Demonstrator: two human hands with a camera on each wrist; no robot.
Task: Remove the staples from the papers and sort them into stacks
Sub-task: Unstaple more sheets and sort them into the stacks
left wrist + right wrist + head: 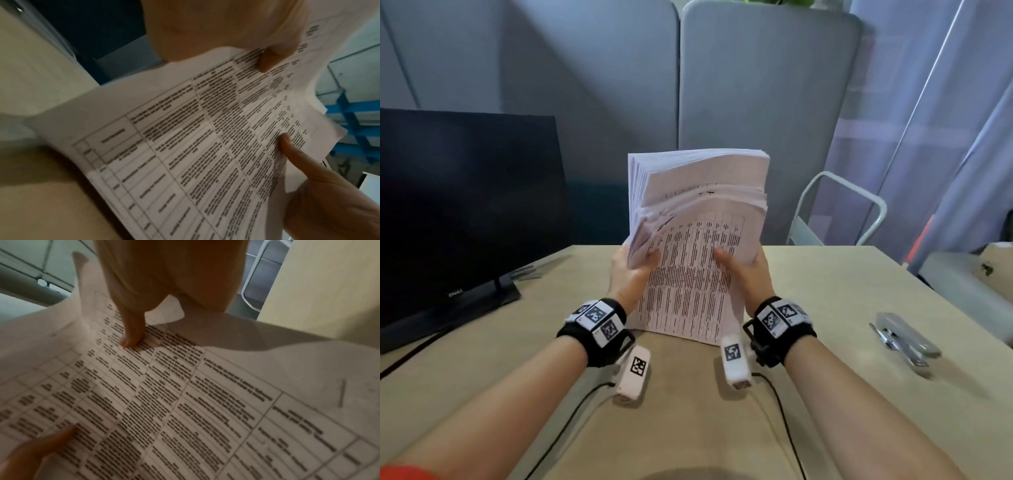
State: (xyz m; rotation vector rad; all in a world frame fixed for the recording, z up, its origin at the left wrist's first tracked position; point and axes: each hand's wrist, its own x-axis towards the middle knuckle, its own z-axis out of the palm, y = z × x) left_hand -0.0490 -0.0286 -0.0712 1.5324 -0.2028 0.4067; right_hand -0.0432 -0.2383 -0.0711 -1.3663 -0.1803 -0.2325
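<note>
Here the left hand (631, 274) and the right hand (743, 274) held a thick stack of papers (698, 219) upright between them, its lower edge resting on the table (825, 301). Each thumb lay across the printed table on the front sheet, the left thumb (271, 60) near that sheet's left edge, the right thumb (133, 332) near its right edge, while the remaining fingers curled out of sight behind the stack, so both hands gripped it from the sides. Above the thumbs the upper sheets fanned backward and apart. A thin dark line, perhaps a staple (342, 393), showed near one corner of the front sheet. Well to the right of the right hand's fingers, a stapler (905, 337) lay flat on the table. To the left of the left hand's fingers stood a dark monitor (465, 205).
</note>
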